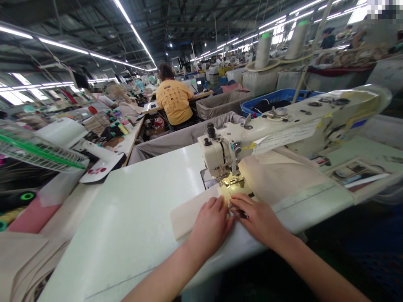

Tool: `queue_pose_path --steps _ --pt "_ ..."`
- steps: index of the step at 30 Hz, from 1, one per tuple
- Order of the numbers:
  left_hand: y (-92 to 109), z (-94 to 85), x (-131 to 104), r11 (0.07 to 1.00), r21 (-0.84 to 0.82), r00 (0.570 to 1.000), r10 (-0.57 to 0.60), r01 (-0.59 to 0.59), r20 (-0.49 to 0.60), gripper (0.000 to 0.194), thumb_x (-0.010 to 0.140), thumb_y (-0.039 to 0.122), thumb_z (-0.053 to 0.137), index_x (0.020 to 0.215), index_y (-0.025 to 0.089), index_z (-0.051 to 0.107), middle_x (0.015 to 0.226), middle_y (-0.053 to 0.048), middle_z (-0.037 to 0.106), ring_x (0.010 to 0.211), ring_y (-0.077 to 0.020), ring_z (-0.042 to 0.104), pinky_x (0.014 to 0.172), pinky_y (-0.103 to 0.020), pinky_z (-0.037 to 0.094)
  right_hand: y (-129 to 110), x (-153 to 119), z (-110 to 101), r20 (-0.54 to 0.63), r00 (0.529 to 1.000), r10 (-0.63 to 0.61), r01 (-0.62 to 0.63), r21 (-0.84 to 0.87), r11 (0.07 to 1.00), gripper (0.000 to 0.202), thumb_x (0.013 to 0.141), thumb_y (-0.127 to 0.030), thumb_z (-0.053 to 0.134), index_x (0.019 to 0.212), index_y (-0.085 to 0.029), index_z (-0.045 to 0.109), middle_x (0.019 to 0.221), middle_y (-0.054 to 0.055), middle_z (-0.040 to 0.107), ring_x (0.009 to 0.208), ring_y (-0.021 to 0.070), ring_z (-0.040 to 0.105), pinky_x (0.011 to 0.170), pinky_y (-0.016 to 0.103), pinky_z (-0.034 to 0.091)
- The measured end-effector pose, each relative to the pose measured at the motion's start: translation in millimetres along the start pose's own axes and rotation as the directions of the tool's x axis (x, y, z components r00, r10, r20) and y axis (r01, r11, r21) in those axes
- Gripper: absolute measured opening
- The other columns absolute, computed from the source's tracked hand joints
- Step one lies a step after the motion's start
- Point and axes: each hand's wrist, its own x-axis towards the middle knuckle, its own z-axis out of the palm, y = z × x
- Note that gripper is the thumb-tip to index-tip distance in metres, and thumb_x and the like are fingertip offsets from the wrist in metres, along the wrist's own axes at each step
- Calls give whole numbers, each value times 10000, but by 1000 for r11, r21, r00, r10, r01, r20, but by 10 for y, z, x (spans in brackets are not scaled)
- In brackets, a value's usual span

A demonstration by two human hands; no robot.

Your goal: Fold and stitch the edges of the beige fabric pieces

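Note:
A folded beige cloth piece (187, 214) lies on the pale tabletop, its right end near the needle area of a white sewing machine (217, 153). My left hand (212, 226) rests on that cloth with its fingers bent and close together. Just to the right, my right hand (256, 218) has its thumb and index finger brought together near the cloth's edge. A small dark object (242, 214) shows under its curled fingers; what it is cannot be made out. The machine's lamp lights the metal plate (233, 182) just beyond both hands.
More beige cloth (280, 176) lies under the machine arm. A parts tray (362, 174) sits at the right. Left of the table stand a fan (103, 163) and cloth stacks (25, 260). Ahead, a person in a yellow shirt (174, 100) sits facing away, near a blue basket (267, 98).

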Motion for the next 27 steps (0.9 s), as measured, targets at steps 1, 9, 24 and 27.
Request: queue_pose_path --steps 1,9,24,27 --pt "5 3 -4 1000 7 1000 2 -1 -7 286 958 311 601 1189 143 621 1287 -127 638 1125 -289 603 960 -433 544 -13 -15 0 8 1000 3 -3 -8 1000 337 921 -130 538 1244 -166 629 1318 99 639 1054 238 686 895 356 571" --pt "-68 22 -72 994 48 993 99 -95 -70 311 964 251 584 1249 127 581 1279 -148 640 1142 -305 605 928 -457 554 -53 -27 15 84 996 8 3 -140 990 341 918 -134 554 1241 -190 647 1330 97 645 1061 251 692 867 350 580" --pt "-304 -12 103 984 -85 987 151 -156 -54 245 1019 288 453 1103 135 624 1081 -113 647 1040 -261 585 922 -434 561 -71 244 -73 180 982 50 -1 -265 964 247 973 -191 577 1211 -202 642 1282 77 630 895 208 703 701 286 545" --pt "-404 -22 212 987 -77 989 140 -144 -53 275 1030 301 419 1043 147 646 1022 -103 648 993 -246 591 895 -414 560 -54 396 -76 168 983 75 -21 -302 953 224 985 -195 561 1191 -213 647 1265 76 631 865 201 698 669 274 521"
